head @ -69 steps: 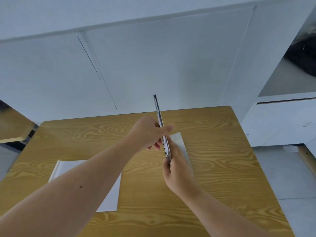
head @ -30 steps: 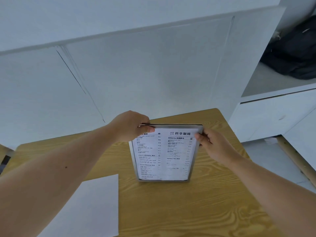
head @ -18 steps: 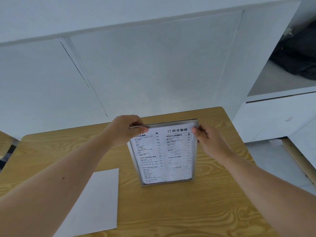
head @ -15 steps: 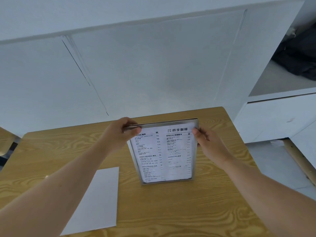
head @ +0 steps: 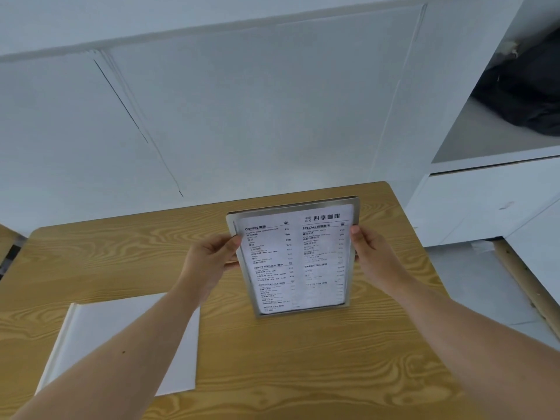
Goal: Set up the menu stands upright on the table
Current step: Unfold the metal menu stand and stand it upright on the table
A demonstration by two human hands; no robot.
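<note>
The menu stand [head: 295,257], right of frame centre, is showing headings COFFEE, SPECIAL, FRUIT DRINKS, COLD DRINKS, GREEN TEA, WHITE TEA; prices are reading blurred.

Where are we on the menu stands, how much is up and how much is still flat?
None stands on its own yet. In hand: one menu stand is upright on the table, printed side facing the camera, its side edges gripped by the left hand and right hand. Left: letting go of it, then raising the white stand lying flat at the near left.
</note>
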